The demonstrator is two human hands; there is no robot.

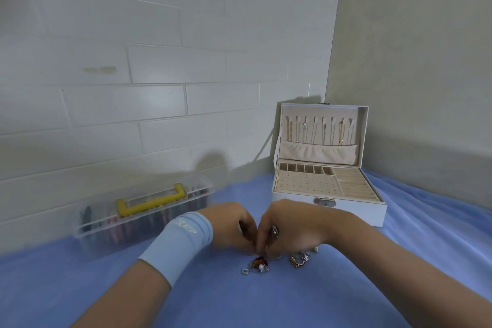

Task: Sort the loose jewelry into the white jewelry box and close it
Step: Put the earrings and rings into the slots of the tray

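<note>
Blue cloth [266, 301] over work surface, tiled wall behind; white jewelry box [328, 204] open at right rear, loose jewelry [277, 263] heaped just under both hands. Left hand [229, 224] and right hand [292, 224] fingertip to fingertip, curled over pile; contents of pinch not discernible. Best to isolate one piece, lift clear of tangle, then carry to a matching compartment.

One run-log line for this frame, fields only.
phase: picking | left hand, right hand: together over jewelry pile | white jewelry box: open, behind | cloth: blue
</note>
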